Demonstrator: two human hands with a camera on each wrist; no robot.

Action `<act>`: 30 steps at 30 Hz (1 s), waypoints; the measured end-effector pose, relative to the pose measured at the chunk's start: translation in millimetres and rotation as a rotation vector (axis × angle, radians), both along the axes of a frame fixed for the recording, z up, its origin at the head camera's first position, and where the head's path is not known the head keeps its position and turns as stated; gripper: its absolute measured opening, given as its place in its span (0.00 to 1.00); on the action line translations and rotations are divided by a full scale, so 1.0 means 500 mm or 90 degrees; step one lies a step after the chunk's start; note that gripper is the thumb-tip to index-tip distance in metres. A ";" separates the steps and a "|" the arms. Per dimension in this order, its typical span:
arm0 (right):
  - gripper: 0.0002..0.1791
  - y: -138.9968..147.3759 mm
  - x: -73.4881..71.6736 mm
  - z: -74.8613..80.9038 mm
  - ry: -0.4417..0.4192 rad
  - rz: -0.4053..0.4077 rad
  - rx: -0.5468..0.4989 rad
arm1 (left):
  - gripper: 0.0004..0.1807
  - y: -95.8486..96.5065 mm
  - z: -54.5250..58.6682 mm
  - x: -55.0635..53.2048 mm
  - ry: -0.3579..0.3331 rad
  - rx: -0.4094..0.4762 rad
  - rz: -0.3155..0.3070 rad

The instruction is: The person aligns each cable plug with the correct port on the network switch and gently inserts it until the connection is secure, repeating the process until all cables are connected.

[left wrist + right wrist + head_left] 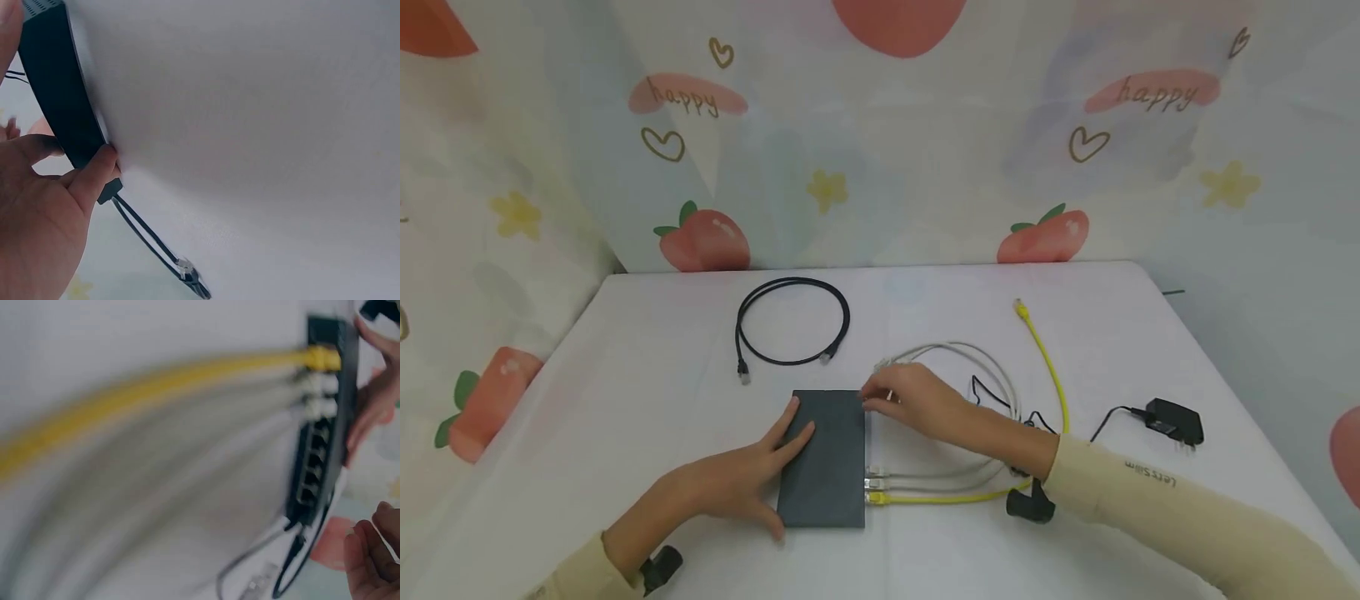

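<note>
A flat dark network switch (827, 467) lies on the white table. My left hand (741, 479) rests at its left side, straight fingers over the top and the thumb by the near corner; in the left wrist view, fingertips (97, 172) touch its edge. A yellow network cable (955, 500) and two grey network cables (940, 477) are plugged into its right side, with unfilled ports (312, 462) beyond them. By the far right corner hovers my right hand (925, 404), thumb and fingers loosely bent. Nothing shows between its fingers in the right wrist view.
Coiled black network cable (847, 317) lies behind the switch. To the right sits a black power adapter (1174, 422) with a thin cord. Grey cable loops (1000, 375) run beneath the right forearm, and the yellow cable's free plug (1021, 309) points to the back.
</note>
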State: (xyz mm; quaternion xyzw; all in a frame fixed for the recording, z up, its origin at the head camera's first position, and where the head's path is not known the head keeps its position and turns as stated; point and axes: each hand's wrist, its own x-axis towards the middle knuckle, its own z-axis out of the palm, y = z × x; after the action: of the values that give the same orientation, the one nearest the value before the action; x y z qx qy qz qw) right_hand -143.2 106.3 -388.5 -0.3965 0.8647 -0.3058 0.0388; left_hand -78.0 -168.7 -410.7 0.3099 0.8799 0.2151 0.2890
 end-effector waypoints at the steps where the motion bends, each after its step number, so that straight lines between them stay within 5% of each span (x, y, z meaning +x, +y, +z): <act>1: 0.08 -0.007 -0.015 0.008 0.009 -0.006 0.000 | 0.68 -0.001 0.001 -0.002 0.001 -0.002 0.001; 7: 0.09 -0.069 -0.109 0.024 0.055 -0.005 0.075 | 0.68 -0.005 0.005 -0.005 -0.002 -0.006 0.008; 14: 0.14 -0.123 -0.191 -0.001 0.162 0.048 0.293 | 0.67 -0.003 0.008 0.000 -0.020 0.030 0.008; 23: 0.13 -0.162 -0.219 -0.023 0.221 0.164 0.415 | 0.67 -0.006 0.004 -0.001 -0.013 0.014 0.010; 30: 0.11 -0.145 -0.225 -0.025 0.201 0.184 0.385 | 0.67 -0.010 0.004 -0.002 -0.014 0.013 0.013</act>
State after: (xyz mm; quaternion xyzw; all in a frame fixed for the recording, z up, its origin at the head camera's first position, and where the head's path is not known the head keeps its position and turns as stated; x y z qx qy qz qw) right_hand -255.6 33.6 -401.0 -0.5271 0.8466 0.0369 0.0630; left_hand -78.9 -173.6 -408.6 0.3012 0.8776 0.2306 0.2931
